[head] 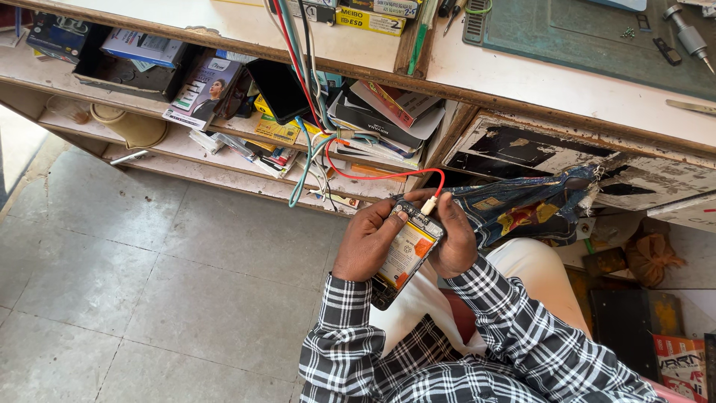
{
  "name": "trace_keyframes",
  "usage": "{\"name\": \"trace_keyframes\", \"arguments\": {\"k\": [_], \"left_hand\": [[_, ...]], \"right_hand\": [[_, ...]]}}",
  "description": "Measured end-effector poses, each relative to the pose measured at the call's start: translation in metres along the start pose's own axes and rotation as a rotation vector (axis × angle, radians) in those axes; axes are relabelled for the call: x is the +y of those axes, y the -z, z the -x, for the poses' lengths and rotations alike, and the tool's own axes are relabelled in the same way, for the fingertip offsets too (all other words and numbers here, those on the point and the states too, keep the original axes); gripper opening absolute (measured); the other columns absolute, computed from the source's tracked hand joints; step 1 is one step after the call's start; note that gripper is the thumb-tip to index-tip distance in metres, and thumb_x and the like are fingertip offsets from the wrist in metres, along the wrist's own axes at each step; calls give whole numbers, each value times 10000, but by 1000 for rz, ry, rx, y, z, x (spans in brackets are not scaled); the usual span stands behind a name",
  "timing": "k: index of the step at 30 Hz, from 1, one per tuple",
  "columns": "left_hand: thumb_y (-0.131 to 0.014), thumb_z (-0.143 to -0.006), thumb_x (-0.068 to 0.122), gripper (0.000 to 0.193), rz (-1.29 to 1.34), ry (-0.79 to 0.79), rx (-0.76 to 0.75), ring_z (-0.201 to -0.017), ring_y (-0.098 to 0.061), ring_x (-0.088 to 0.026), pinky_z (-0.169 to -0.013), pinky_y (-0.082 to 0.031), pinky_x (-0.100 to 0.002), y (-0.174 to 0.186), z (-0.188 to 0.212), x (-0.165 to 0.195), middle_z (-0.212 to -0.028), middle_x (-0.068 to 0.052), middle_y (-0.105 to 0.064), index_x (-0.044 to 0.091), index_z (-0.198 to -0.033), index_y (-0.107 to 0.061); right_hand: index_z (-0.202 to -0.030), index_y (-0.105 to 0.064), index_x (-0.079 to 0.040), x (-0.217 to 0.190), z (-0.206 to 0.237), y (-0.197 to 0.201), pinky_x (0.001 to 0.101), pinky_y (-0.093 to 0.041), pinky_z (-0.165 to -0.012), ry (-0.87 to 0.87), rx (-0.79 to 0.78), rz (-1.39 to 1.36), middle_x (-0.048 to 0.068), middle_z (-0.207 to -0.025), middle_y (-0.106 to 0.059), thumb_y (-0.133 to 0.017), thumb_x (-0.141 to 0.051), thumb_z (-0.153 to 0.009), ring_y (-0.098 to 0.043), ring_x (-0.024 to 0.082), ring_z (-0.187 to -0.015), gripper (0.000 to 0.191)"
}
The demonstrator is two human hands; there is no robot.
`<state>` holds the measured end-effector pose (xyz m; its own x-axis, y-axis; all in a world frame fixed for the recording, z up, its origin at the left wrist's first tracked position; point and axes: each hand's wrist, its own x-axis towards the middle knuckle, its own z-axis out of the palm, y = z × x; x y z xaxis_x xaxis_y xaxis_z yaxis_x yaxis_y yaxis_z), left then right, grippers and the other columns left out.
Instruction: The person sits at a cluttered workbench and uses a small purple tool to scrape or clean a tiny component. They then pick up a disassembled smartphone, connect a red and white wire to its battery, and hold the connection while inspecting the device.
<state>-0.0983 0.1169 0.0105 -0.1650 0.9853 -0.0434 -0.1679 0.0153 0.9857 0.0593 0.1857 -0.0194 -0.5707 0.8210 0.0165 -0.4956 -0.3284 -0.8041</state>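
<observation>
both hands grip an opened phone (403,254) over the lap: the left hand (365,240) wraps its left edge, the right hand (453,237) pinches a red cable's plug (429,204) at its top end. seating the plug looks underway; it needs steady, straight pressure.

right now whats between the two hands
In the head view, an opened phone with its back off lies between the left hand and right hand, both gripping it.
</observation>
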Motion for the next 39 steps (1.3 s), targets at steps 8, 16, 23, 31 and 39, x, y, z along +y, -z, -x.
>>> {"name": "trace_keyframes", "arguments": {"k": [8, 16, 23, 31, 39], "left_hand": [[-611, -983, 198, 248, -127, 17, 48, -648, -540, -44, -580, -466, -264, 3, 1, 4, -750, -2, -672, -12, -1041, -730], [-602, -987, 194, 240, -137, -32, 43, -659, -541, -38, -589, -465, -259, 1, 1, 8, -755, -6, -675, -6, -1039, -724], [-596, -998, 193, 236, -120, -10, 38, -653, -506, -47, -583, -448, -265, 3, 1, 10, -733, -5, -629, -18, -1004, -703], [-591, -1010, 188, 223, -63, -54, 55, -696, -474, -30, -602, -431, -247, -1, 0, 3, -750, 22, -594, -14, -948, -663], [-616, -1030, 188, 251, -37, -22, 71, -707, -466, -35, -599, -411, -249, -2, -5, -9, -776, 12, -588, -50, -974, -672]], "right_hand": [[-1099, -678, -21, -2, -5, 3, 290, -572, -753, 18, 164, 116, 70, -858, -683, -357, -576, -1059, -653, 129, -784, 642], [-956, -626, -83, -79, -25, 48, 236, -491, -518, 778, 291, 925, 65, -892, -720, -505, -376, -1160, -548, 76, -574, 376], [-959, -643, 14, -163, -25, 55, 335, -553, -688, 1101, 305, 1495, 142, -892, -696, -525, -346, -1266, -662, 214, -751, 488], [-906, -700, -34, -53, -1, 11, 251, -480, -548, 330, 61, 837, 50, -750, -641, -453, -511, -1115, -581, 104, -608, 576], [-975, -632, -24, -15, -13, -20, 322, -523, -803, -7, 211, 160, 91, -885, -660, -396, -694, -1005, -622, 164, -825, 711]]}}
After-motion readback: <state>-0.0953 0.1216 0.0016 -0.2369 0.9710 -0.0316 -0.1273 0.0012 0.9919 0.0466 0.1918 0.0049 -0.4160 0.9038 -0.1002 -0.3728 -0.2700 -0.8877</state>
